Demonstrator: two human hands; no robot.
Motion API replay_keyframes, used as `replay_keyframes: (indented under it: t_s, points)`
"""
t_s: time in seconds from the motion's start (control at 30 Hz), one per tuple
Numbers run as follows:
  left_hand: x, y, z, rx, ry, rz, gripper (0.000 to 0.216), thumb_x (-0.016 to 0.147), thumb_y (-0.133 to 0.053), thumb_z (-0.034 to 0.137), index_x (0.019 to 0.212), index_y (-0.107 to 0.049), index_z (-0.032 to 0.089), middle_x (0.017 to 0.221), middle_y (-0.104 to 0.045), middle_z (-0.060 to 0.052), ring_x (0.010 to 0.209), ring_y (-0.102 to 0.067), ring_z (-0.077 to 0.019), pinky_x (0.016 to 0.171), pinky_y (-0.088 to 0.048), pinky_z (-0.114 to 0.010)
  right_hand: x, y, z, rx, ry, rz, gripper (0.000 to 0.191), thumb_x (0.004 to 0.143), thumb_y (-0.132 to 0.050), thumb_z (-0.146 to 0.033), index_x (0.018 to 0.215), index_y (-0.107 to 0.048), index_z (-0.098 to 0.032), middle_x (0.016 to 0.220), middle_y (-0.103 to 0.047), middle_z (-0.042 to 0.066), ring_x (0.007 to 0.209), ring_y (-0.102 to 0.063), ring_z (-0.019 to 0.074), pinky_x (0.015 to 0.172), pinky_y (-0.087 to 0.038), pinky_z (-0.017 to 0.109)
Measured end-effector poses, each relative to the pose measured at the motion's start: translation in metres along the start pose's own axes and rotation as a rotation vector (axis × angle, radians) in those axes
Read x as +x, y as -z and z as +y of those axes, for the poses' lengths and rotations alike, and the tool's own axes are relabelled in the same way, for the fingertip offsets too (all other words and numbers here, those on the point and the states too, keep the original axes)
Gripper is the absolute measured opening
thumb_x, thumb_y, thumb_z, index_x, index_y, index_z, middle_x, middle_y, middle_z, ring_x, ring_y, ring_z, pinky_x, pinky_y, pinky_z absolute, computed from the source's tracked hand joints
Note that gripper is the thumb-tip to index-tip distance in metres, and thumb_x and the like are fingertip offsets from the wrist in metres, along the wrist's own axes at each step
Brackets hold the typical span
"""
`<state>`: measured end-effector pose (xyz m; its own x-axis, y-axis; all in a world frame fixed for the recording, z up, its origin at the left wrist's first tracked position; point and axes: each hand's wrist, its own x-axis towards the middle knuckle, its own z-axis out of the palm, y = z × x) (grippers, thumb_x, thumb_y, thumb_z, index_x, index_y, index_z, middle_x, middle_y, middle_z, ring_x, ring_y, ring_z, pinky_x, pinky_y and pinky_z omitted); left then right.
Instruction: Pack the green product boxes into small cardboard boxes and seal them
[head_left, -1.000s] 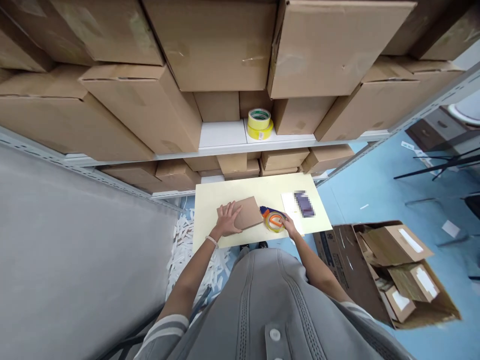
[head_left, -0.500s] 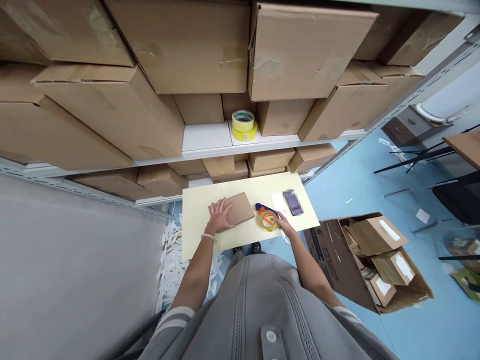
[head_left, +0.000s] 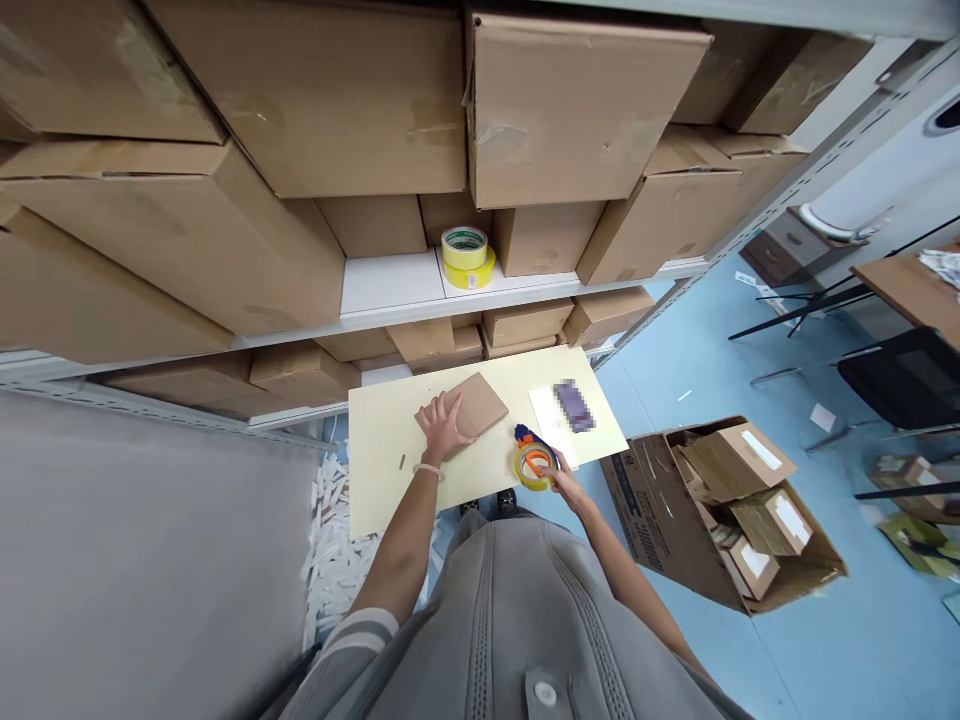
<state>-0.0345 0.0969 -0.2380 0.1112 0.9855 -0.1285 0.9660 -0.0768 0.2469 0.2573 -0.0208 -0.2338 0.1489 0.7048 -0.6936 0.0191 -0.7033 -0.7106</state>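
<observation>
**One hand flat on a parcel, the other on the tape**

White paper strips [head_left: 330,545] litter the floor at the far left, beside the pale yellow table [head_left: 382,475]. On the table, the left hand [head_left: 441,428] lies open, palm down and fingers spread, pressing on the near corner of a flat brown cardboard parcel [head_left: 480,403] that sits near the table's middle. Just right of the parcel, at the table's near edge, is a tape dispenser [head_left: 534,462] with an orange and blue body and a yellowish roll. The right hand [head_left: 562,482] has its fingers curled round the dispenser's near side. Beyond it a white sheet [head_left: 546,415] lies on the table's right end. On the shelf above, yellow tape rolls [head_left: 466,256] stand stacked. Farther right, an open carton [head_left: 660,510] of small boxes sits on the blue floor.
</observation>
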Motion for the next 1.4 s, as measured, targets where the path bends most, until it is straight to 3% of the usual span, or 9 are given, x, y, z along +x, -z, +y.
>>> replay_keyframes:
  t_s: [0.1, 0.2, 0.4, 0.73, 0.9, 1.03, 1.13, 1.27, 1.4]
  points:
    - [0.011, -0.003, 0.015, -0.017, 0.09, 0.0, 0.117, 0.054, -0.076, 0.065, 0.152, -0.026, 0.028, 0.16, -0.016, -0.018, 0.145, -0.014, -0.0436, 0.111, -0.006, -0.064, 0.016, -0.009, -0.021, -0.034, 0.105, 0.032, 0.073, 0.057, -0.064, -0.026, 0.129, -0.049, -0.029, 0.089, -0.067, -0.003, 0.072, -0.058, 0.0166, 0.057, -0.041, 0.023]
    - [0.015, -0.006, 0.02, -0.023, 0.102, -0.005, 0.117, 0.054, -0.076, 0.065, 0.153, -0.024, 0.027, 0.16, -0.015, -0.018, 0.145, -0.013, -0.0447, 0.111, -0.006, -0.064, 0.028, -0.014, -0.032, -0.067, 0.184, 0.024, 0.072, 0.054, -0.062, -0.021, 0.125, -0.051, -0.028, 0.105, -0.066, -0.001, 0.092, -0.06, 0.0209, 0.071, -0.047, 0.027]
    - [0.018, -0.006, 0.02, -0.02, 0.122, -0.054, 0.121, 0.053, -0.076, 0.066, 0.153, -0.021, 0.027, 0.161, -0.01, -0.018, 0.146, -0.01, -0.0438, 0.111, -0.004, -0.065, 0.029, -0.021, -0.034, -0.091, 0.086, 0.006, 0.074, 0.057, -0.061, -0.019, 0.13, -0.051, -0.027, 0.099, -0.068, 0.0, 0.085, -0.061, 0.0204, 0.066, -0.047, 0.025]
    - [0.018, -0.006, 0.019, -0.038, 0.106, -0.054, 0.121, 0.053, -0.077, 0.066, 0.154, -0.021, 0.027, 0.162, -0.008, -0.019, 0.145, -0.009, -0.0462, 0.111, -0.003, -0.066, 0.048, -0.004, -0.061, -0.116, 0.135, -0.097, 0.066, 0.055, -0.062, -0.014, 0.12, -0.06, -0.025, 0.094, -0.069, -0.001, 0.088, -0.062, 0.0202, 0.071, -0.049, 0.027]
    - [0.022, -0.009, 0.017, -0.038, 0.115, -0.095, 0.124, 0.052, -0.078, 0.065, 0.154, -0.019, 0.027, 0.161, -0.007, -0.02, 0.146, -0.006, -0.0452, 0.11, -0.001, -0.067, 0.052, -0.002, -0.072, -0.142, 0.11, -0.079, 0.059, 0.057, -0.064, -0.014, 0.115, -0.062, -0.023, 0.097, -0.07, 0.001, 0.087, -0.063, 0.0221, 0.068, -0.05, 0.029]
    - [0.023, -0.01, 0.016, -0.041, 0.108, -0.093, 0.124, 0.051, -0.078, 0.065, 0.154, -0.021, 0.026, 0.161, -0.008, -0.019, 0.145, -0.007, -0.0467, 0.11, -0.002, -0.067, 0.052, -0.015, -0.065, -0.127, 0.068, -0.069, 0.055, 0.06, -0.066, -0.015, 0.114, -0.06, -0.021, 0.098, -0.071, 0.005, 0.088, -0.064, 0.0246, 0.069, -0.052, 0.032]
    - [0.023, -0.011, 0.016, -0.044, 0.098, -0.073, 0.123, 0.051, -0.078, 0.065, 0.153, -0.022, 0.026, 0.161, -0.009, -0.02, 0.145, -0.008, -0.0469, 0.109, -0.003, -0.068, 0.051, -0.029, -0.049, -0.143, 0.082, -0.074, 0.064, 0.059, -0.066, -0.013, 0.122, -0.057, -0.023, 0.103, -0.07, 0.005, 0.094, -0.064, 0.0256, 0.075, -0.053, 0.034]
    - [0.022, -0.01, 0.017, -0.043, 0.098, -0.067, 0.124, 0.05, -0.079, 0.064, 0.154, -0.021, 0.026, 0.161, -0.008, -0.021, 0.145, -0.009, -0.0462, 0.109, -0.003, -0.068, 0.053, -0.033, -0.031, -0.206, 0.245, -0.093, 0.072, 0.06, -0.063, -0.013, 0.13, -0.052, -0.027, 0.117, -0.066, 0.001, 0.11, -0.06, 0.0245, 0.09, -0.05, 0.036]
    - [0.021, -0.007, 0.019, -0.03, 0.094, -0.066, 0.123, 0.051, -0.079, 0.063, 0.153, -0.022, 0.026, 0.161, -0.008, -0.021, 0.145, -0.009, -0.0461, 0.11, -0.002, -0.067, 0.06, -0.016, -0.041, -0.44, 0.406, -0.098, 0.077, 0.062, -0.059, -0.01, 0.136, -0.049, -0.029, 0.118, -0.065, 0.002, 0.11, -0.06, 0.0248, 0.093, -0.046, 0.034]
